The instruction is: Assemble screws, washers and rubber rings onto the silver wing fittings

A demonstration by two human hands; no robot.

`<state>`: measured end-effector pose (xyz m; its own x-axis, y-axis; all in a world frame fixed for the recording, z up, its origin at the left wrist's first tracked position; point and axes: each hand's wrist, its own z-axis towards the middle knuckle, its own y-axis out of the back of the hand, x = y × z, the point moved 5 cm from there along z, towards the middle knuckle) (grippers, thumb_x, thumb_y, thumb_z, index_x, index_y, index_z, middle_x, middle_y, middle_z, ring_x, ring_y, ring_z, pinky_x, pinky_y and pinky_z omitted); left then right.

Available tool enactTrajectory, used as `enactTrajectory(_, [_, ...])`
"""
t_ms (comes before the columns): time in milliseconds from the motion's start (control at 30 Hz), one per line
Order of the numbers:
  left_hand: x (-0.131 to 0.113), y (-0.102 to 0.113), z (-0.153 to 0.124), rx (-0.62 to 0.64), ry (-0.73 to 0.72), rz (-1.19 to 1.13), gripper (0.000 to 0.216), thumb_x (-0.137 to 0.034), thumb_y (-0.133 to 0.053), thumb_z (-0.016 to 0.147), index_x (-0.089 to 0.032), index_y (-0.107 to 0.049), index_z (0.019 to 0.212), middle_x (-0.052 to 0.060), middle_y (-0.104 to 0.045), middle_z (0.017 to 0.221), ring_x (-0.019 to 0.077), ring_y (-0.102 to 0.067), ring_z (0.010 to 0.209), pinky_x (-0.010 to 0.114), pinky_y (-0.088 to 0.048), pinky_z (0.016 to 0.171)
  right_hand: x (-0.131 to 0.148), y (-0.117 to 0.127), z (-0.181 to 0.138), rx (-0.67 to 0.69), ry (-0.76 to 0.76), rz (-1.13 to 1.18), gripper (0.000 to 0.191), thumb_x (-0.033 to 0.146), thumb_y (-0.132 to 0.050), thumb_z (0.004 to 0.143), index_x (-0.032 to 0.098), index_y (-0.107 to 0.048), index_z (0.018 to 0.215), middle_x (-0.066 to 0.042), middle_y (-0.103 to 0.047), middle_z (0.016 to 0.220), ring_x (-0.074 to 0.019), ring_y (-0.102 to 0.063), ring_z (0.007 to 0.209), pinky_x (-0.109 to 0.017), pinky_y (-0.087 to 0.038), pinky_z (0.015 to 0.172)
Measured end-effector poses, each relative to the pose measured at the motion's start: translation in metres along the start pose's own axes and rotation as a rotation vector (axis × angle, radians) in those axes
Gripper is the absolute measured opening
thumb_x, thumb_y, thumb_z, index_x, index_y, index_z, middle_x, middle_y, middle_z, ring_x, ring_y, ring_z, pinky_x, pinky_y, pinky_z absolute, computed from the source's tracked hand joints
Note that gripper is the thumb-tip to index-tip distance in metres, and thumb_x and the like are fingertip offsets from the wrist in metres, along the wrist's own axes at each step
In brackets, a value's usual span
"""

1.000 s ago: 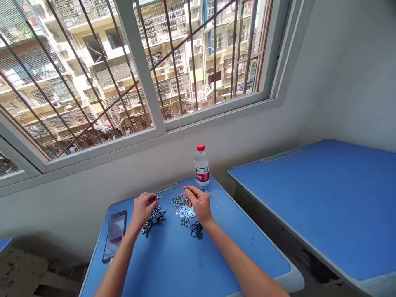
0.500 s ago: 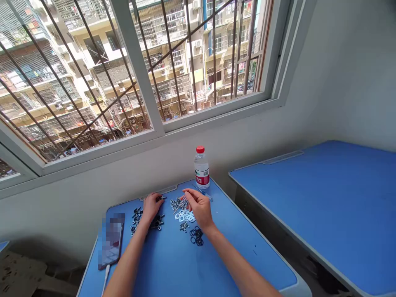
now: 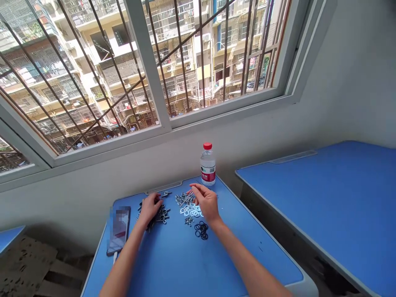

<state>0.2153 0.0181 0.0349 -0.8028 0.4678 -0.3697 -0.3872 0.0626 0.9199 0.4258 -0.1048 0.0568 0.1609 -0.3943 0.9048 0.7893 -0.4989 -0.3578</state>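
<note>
Resting low on the blue surface (image 3: 185, 264), both hands are down among the hardware, and the red-capped water bottle (image 3: 208, 170) at the far edge is our marker. Left hand (image 3: 150, 208) sits well to the left of the bottle and nearer the person, fingers curled down onto a dark heap of eye bolts (image 3: 162, 215). It touches the heap, but the fingertips are hidden, so I cannot tell if it has one clamped. Right hand (image 3: 206, 202) is just in front of the bottle, palm down, fingers stretched leftward over a cluster of pale flat plates (image 3: 189, 212), fingertips close to a tangle of silver screws (image 3: 184, 199). Pinching anything or not? Too small to tell. The two hands are apart, with screws and plates between them. Nearer the person than the bottle, by the right wrist, a little bunch of black rings (image 3: 201, 230) lies loose, with a tiny scatter of nuts (image 3: 187, 221) just beside it on the bottle's side. Far left of the bottle, a phone (image 3: 118, 225) lies flat near the surface's edge, a cable at its near end. Right of the bottle, across a gap, stands a second blue surface (image 3: 324, 198). Behind the bottle, a wall and a barred window (image 3: 173, 62).
</note>
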Motion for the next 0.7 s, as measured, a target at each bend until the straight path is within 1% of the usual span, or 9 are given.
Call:
enactTrajectory(100, [-0.008,0.004,-0.01,0.033,-0.059,0.015,0.023,-0.027,-0.051,0.093,-0.022,-0.068,0.108,0.006,-0.07,0.111,0.0236,-0.063,0.108,0.036,-0.042,0.094,-0.001,0.0,0.0,-0.003,0.002,-0.002,0.044,0.057,-0.07,0.072,0.014,-0.07,0.082,-0.006,-0.07,0.065,-0.009,-0.042,0.037,-0.026,-0.041,0.039])
enactTrajectory(233, [-0.021,0.005,-0.028,0.054,-0.13,0.032,0.029,-0.038,-0.055,0.092,-0.025,-0.066,0.116,0.008,-0.065,0.124,0.0276,-0.056,0.12,0.045,-0.035,0.105,-0.001,-0.001,0.0,0.0,0.006,-0.011,0.043,0.057,-0.071,0.071,0.015,-0.07,0.081,-0.006,-0.07,0.064,-0.0094,-0.041,0.036,-0.027,-0.04,0.038])
enactTrajectory(300, [-0.027,0.005,-0.04,0.055,-0.167,0.037,0.032,-0.039,-0.058,0.091,-0.027,-0.064,0.12,0.006,-0.061,0.131,0.0269,-0.052,0.125,0.048,-0.029,0.11,-0.002,-0.001,0.0,0.003,0.006,-0.013,0.043,0.056,-0.07,0.071,0.015,-0.07,0.081,-0.006,-0.07,0.064,-0.0094,-0.041,0.036,-0.027,-0.04,0.039])
enactTrajectory(367, [-0.032,0.006,-0.051,0.045,-0.186,0.045,0.032,-0.035,-0.06,0.09,-0.027,-0.062,0.12,0.006,-0.06,0.132,0.0259,-0.05,0.127,0.05,-0.023,0.113,-0.003,-0.001,-0.001,0.01,0.006,-0.016,0.042,0.055,-0.07,0.072,0.014,-0.07,0.082,-0.006,-0.07,0.064,-0.0095,-0.041,0.036,-0.027,-0.04,0.039])
enactTrajectory(400, [-0.034,0.007,-0.057,0.03,-0.194,0.058,0.032,-0.033,-0.063,0.088,-0.027,-0.062,0.12,0.007,-0.059,0.132,0.026,-0.049,0.127,0.05,-0.023,0.113,-0.003,-0.001,-0.001,0.014,0.005,-0.017,0.042,0.055,-0.07,0.072,0.014,-0.07,0.082,-0.006,-0.07,0.065,-0.0095,-0.042,0.037,-0.027,-0.04,0.039])
enactTrajectory(433, [-0.036,0.009,-0.062,0.006,-0.2,0.087,0.032,-0.03,-0.066,0.086,-0.025,-0.063,0.117,0.007,-0.06,0.13,0.0266,-0.049,0.126,0.049,-0.026,0.111,-0.004,-0.001,-0.001,0.018,0.005,-0.019,0.041,0.054,-0.07,0.072,0.014,-0.07,0.083,-0.006,-0.07,0.065,-0.0095,-0.042,0.037,-0.027,-0.04,0.04])
enactTrajectory(533, [-0.039,0.011,-0.075,-0.034,-0.172,0.177,0.024,-0.026,-0.069,0.082,-0.022,-0.065,0.106,0.007,-0.064,0.115,0.0276,-0.055,0.113,0.046,-0.036,0.099,-0.006,-0.001,-0.002,0.031,0.004,-0.025,0.04,0.052,-0.07,0.073,0.014,-0.071,0.085,-0.006,-0.071,0.067,-0.0096,-0.042,0.039,-0.027,-0.041,0.041])
enactTrajectory(600, [-0.038,0.009,-0.08,-0.034,-0.134,0.218,0.021,-0.024,-0.068,0.082,-0.021,-0.064,0.102,0.007,-0.065,0.109,0.0281,-0.056,0.108,0.044,-0.039,0.092,-0.007,-0.001,-0.003,0.039,0.004,-0.03,0.039,0.051,-0.07,0.074,0.014,-0.071,0.086,-0.006,-0.071,0.068,-0.0096,-0.042,0.04,-0.027,-0.042,0.042])
enactTrajectory(700, [-0.037,0.005,-0.083,-0.011,-0.118,0.237,0.018,-0.02,-0.066,0.083,-0.021,-0.062,0.101,0.007,-0.066,0.106,0.0287,-0.057,0.106,0.043,-0.039,0.089,-0.008,-0.001,-0.003,0.043,0.005,-0.04,0.038,0.051,-0.07,0.074,0.015,-0.071,0.085,-0.006,-0.071,0.068,-0.0096,-0.043,0.04,-0.027,-0.043,0.042])
